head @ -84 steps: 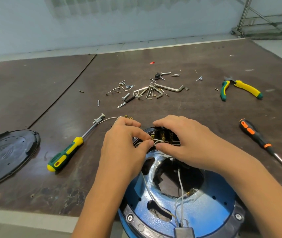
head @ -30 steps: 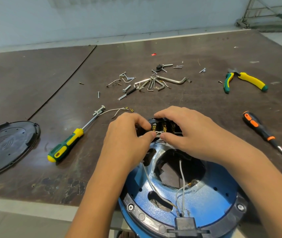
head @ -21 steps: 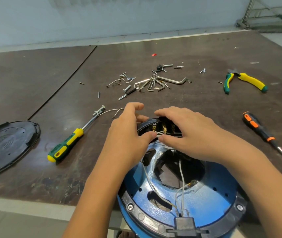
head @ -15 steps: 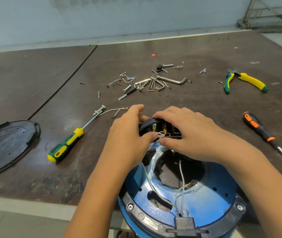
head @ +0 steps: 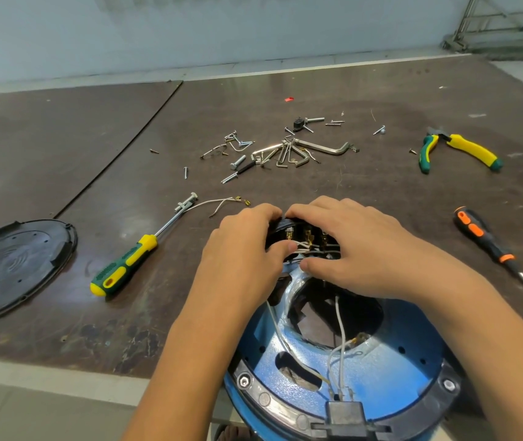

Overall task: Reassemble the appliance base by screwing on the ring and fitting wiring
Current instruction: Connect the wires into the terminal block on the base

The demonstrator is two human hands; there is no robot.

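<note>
Filling most of the view, a brown table (head: 381,192) carries everything. At its near edge, right in front of the person, sits the blue base (head: 390,370), open side up, with a black ring (head: 266,401) lying around its near rim and a screw head showing at each side of that ring. A black round cover (head: 15,268) lies flat well to the left. Both hands meet at the far rim of the base. The left hand (head: 241,259) and the right hand (head: 361,249) each curl their fingers over the far edge of a black terminal block (head: 304,232) with the thumb on its near side, so both clamp it between them. The left thumb presses on white wires (head: 301,248) at the brass terminals. More white wires (head: 339,342) run from the base's centre hole to a black connector (head: 346,412) at the near rim. A green-and-yellow screwdriver (head: 123,265) lies left of the hands, and an orange-and-black screwdriver (head: 489,243) lies to the right. Yellow-and-green pliers (head: 463,151) lie at the far right. Hex keys (head: 317,146) and loose screws (head: 237,160) are scattered beyond the hands. A loose wire (head: 218,203) lies by the left screwdriver's tip.
</note>
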